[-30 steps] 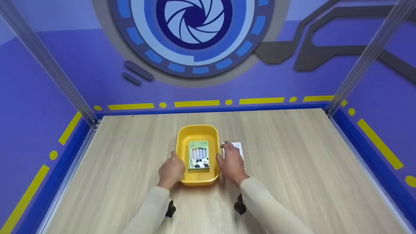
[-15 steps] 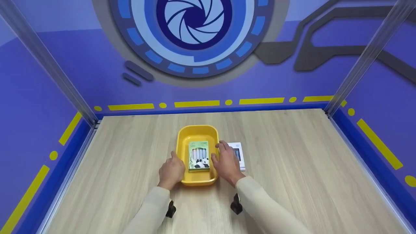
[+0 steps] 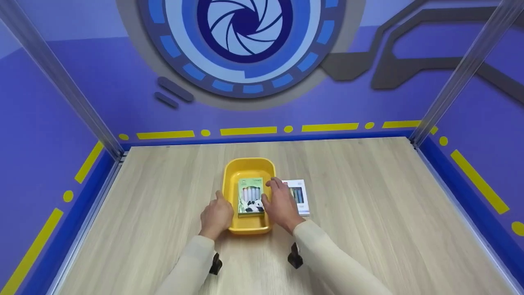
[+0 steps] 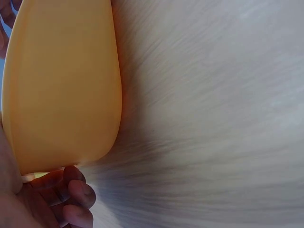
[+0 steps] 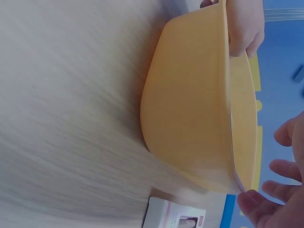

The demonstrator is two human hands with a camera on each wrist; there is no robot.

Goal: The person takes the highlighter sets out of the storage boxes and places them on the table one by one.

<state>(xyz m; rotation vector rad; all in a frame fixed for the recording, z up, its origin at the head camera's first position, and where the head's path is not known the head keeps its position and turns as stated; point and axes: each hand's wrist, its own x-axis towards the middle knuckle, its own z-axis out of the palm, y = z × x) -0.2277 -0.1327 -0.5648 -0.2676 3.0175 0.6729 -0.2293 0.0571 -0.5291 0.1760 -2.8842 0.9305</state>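
A yellow plastic basin [image 3: 250,226] sits on the tabletop. Inside it lies a green box [image 3: 250,196] with a panda and a row of pens or crayons pictured on it. My left hand [image 3: 217,215] grips the basin's left rim, its fingers curled against the outside wall in the left wrist view. Over the right rim, beside the green box, hovers my right hand [image 3: 281,205]. Its fingers are spread and loosely bent, holding nothing, and one fingertip [image 5: 249,198] is right at the rim. A white box [image 3: 302,198] with a dark window lies right of the basin, partly behind this hand.
The light wood table [image 3: 368,213] is bounded by blue-purple printed panels [image 3: 94,82] at the back and both sides. Metal posts [image 3: 462,73] stand at the rear corners. Black wrist straps [image 3: 294,258] hang below both sleeves.
My right hand has moved left from over the white box to the basin's right rim, uncovering more of the white box. The left hand and the basin have stayed in place.
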